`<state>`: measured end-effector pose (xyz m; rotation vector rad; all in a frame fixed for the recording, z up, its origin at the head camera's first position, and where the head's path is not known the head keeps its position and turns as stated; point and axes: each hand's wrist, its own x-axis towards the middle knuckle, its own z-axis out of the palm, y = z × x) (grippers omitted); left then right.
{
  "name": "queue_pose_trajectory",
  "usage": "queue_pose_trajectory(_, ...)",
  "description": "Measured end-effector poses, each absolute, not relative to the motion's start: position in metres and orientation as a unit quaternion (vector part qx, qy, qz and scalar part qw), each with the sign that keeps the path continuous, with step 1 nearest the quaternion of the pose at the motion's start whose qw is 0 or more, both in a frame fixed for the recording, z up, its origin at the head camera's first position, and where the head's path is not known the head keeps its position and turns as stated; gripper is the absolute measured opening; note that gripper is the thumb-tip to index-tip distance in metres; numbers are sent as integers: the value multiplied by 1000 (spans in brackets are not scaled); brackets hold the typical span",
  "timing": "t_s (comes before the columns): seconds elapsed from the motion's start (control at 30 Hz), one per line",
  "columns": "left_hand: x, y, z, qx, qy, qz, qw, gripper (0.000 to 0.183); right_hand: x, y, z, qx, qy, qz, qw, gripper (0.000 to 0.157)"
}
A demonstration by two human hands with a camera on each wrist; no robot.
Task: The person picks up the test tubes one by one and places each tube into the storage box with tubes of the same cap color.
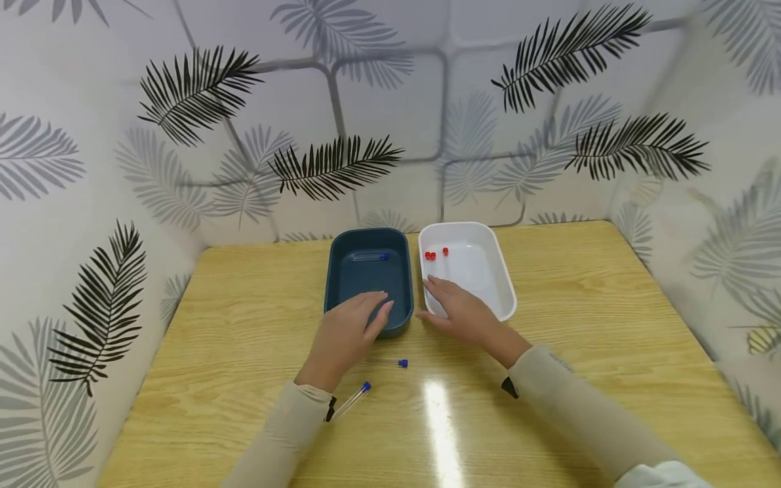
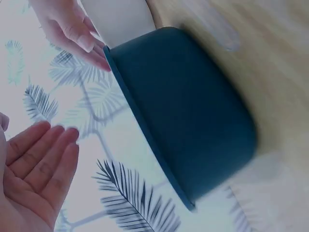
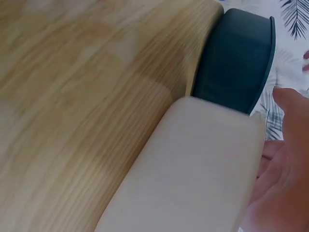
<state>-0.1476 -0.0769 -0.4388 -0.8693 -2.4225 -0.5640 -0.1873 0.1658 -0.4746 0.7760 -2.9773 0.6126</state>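
My left hand (image 1: 349, 333) hovers over the near left part of a dark blue tray (image 1: 339, 271), its fingers extended and nothing between them; the left wrist view shows the open palm (image 2: 38, 179). Over the near left rim of a white tray (image 1: 482, 271) is my right hand (image 1: 466, 317), fingers loosely extended and holding nothing visible. A clear tube with a blue cap (image 1: 383, 256) lies inside the dark tray. Several red caps (image 1: 430, 256) show in the white tray, their tube bodies hardly visible.
Two more blue-capped tubes lie on the wooden table (image 1: 244, 325): one tube (image 1: 401, 363) just in front of the dark tray, the other (image 1: 354, 400) beside my left wrist. A leaf-patterned wall covering (image 1: 390, 122) rises behind the table. The trays stand side by side near the back edge.
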Motion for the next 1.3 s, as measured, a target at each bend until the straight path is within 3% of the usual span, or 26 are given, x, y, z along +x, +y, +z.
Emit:
queue_pose_trajectory(0.23,-129,-95,-455,-327,-896,-195,228,24,-184,151,-477,242,-955,172,-7,86)
queue_pose_trajectory(0.5,-123,-94,-476,-336,-924,-168,72,18,-186,137,-484,246,-962,119,17,101)
queue_pose_trajectory(0.63,-123,-96,-488,-343,-928,-141,36,18,-186,133,-489,251,-962,111,16,104)
queue_pose_trajectory(1.3,-127,-94,-498,-375,-919,-104,62,6,-181,125,-490,250,-962,103,29,102)
